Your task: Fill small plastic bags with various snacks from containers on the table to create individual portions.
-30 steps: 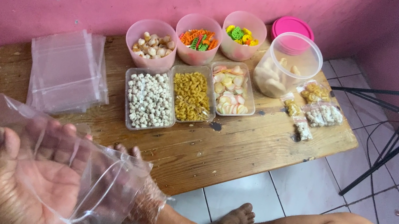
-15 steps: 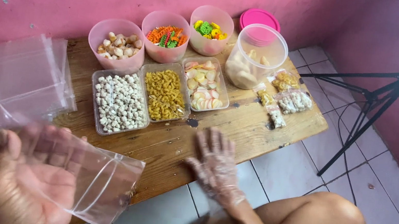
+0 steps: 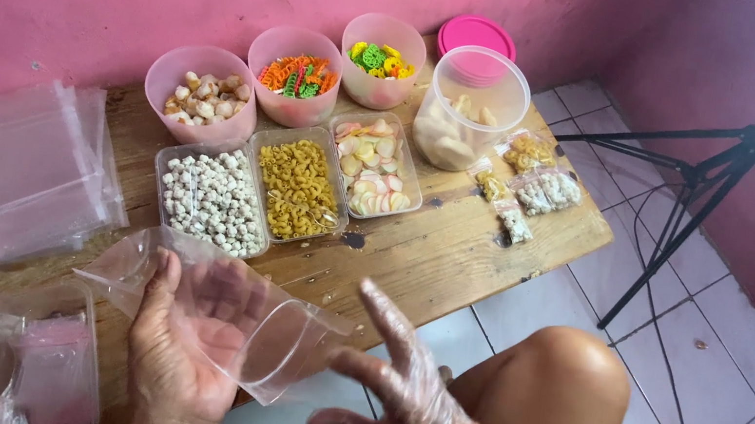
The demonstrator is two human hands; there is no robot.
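Head view: left hand (image 3: pixel 181 352), palm open, supports a clear plastic bag (image 3: pixel 220 313) at the table's (image 3: pixel 451 252) front edge; gloved right hand (image 3: pixel 405 403), spread, holds nothing. The bag looks light, limp, slippery; best pinched at its open rim.

A clear, empty plastic bag (image 3: pixel 225 314) lies open-mouthed across the upturned left palm, above the table's edge.
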